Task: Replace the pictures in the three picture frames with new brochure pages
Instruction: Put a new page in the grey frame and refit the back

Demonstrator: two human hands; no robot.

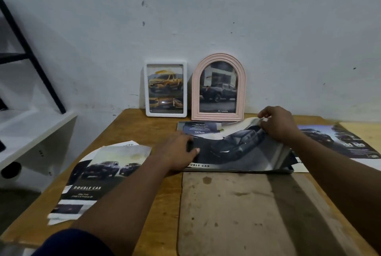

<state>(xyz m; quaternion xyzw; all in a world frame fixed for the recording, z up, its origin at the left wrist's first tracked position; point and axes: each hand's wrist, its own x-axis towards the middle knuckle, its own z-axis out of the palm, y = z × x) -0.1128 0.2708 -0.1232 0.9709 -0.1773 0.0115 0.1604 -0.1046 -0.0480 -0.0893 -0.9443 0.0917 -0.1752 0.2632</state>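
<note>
An open car brochure (pixel 237 150) lies across the middle of the wooden table (pixel 144 130). My left hand (pixel 177 152) presses flat on its left part, fingers straight. My right hand (pixel 278 123) pinches the top edge of a page and lifts it, so the page curls upward. Against the wall stand a white rectangular frame (pixel 166 88) with a yellow pickup picture and a pink arched frame (pixel 219 87) with a dark pickup picture. No third frame is visible.
Loose cut brochure pages (pixel 97 175) lie at the table's left front. Another brochure page (pixel 340 142) lies at the right. A worn grey mat (pixel 237 214) covers the table's near middle. A white shelf unit (pixel 31 130) and black metal bars (pixel 31 53) stand left.
</note>
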